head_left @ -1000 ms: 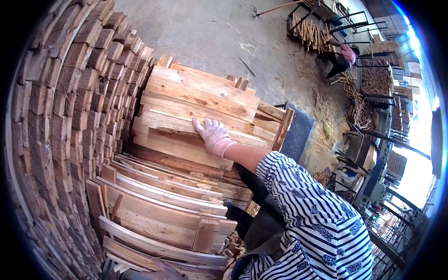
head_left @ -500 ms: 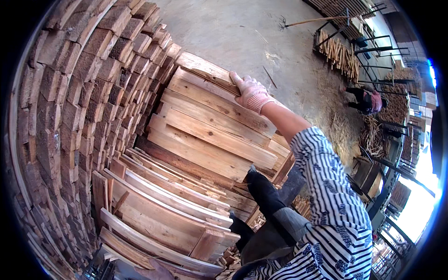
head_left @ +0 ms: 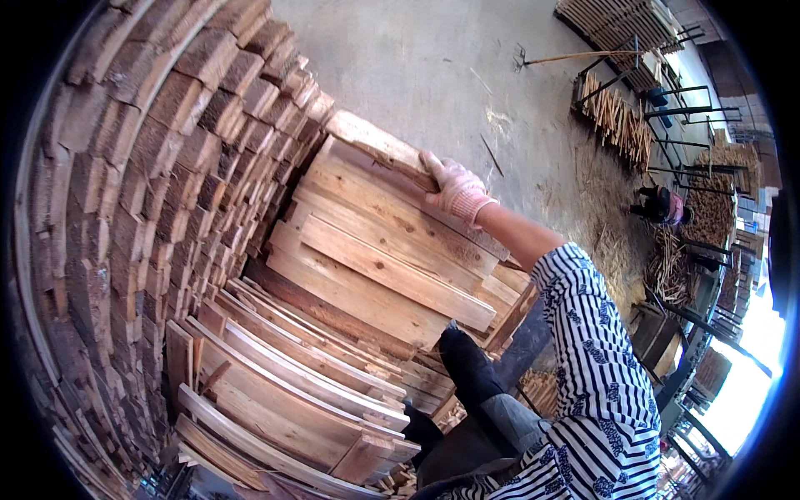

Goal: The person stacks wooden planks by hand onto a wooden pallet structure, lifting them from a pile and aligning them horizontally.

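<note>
My right hand (head_left: pixel 460 190), in a pale pink knit glove, grips a rough-edged board (head_left: pixel 379 148) at the far side of a stack of planks. Its fingers go over the board, and the thumb lies along it. Nearer me, several smooth pale planks (head_left: pixel 392 271) lie side by side, some overlapping. A dim pinkish-brown shape at the bottom edge may be my left hand; its fingers cannot be made out.
A tall wall of stacked boards (head_left: pixel 192 150) rises on the left. Boards standing on edge (head_left: pixel 283 408) fill the lower middle. Beyond are a long-handled rake (head_left: pixel 575 57), a bundle of sticks (head_left: pixel 617 121), metal racks and another person (head_left: pixel 662 206) bending at right.
The view has shifted, so the scene sits slightly lower and further right. My right hand keeps its grip on the rough-edged board, with little visible movement against the stack.
</note>
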A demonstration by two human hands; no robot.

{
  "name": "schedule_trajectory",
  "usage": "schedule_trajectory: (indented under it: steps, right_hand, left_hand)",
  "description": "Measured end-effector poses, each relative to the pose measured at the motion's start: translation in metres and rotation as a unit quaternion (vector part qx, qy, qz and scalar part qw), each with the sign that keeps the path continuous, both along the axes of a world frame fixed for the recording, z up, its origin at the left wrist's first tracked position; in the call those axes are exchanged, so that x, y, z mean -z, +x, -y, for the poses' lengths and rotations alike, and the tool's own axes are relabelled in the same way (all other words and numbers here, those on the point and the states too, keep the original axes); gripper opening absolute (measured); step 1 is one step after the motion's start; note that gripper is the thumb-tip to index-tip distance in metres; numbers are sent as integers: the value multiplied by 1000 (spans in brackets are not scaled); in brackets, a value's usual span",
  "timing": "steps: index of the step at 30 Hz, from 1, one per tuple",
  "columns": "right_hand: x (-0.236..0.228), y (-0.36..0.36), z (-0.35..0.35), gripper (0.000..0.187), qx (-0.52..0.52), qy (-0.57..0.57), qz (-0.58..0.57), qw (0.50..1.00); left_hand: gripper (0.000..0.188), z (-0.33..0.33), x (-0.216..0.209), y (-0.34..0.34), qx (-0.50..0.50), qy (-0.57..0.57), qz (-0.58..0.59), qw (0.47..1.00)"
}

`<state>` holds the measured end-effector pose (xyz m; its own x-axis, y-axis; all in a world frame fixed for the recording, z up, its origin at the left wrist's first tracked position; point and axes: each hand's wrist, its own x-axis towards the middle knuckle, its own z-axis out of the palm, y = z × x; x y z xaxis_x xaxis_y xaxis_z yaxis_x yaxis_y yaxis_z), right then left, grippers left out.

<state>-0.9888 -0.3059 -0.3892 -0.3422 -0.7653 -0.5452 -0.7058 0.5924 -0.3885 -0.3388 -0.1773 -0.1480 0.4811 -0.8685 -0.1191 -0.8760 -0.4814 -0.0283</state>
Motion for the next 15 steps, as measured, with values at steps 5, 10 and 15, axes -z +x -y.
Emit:
schedule_trajectory:
  steps: [5,10,15]
  right_hand:
    - [42,54,-20,85,-17,-19,-69,997]
    - [27,28,-8,84,-29,1,-27,999]
    - [3,-20,1,74,-17,-21,4,1000]
  left_hand:
    - [106,24,-13,-45,-46,16,-54,997]
    - [108,8,-11,-14,-55,38,-34,997]
    - [105,0,-1,1,-10,4,-41,999]
